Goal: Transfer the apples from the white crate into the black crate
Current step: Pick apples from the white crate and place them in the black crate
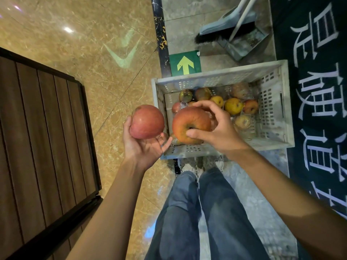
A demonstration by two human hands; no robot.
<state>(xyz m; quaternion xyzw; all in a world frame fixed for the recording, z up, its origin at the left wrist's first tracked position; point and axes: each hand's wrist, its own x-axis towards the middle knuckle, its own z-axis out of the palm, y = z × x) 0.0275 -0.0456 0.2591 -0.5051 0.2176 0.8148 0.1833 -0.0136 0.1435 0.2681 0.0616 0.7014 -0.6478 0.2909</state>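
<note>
now left grip curls round red apple, right grip pinches orange apple, beside chinese-lettered mat.

Left of the left hand, a dark brown slatted wooden panel in a black frame lies over a glossy tan marble floor. A pale green chevron mark shows on that floor, beyond the left hand. A black veined stone strip runs away between the two hands. Just beside the strip, beyond the right hand, sits a green square sticker with a yellow arrow. Farther out, a grey plastic dustpan rests with a black-bristled, white-handled broom. Right of the right hand lies a dark mat with white characters. Below both hands are blue jeans.
</note>
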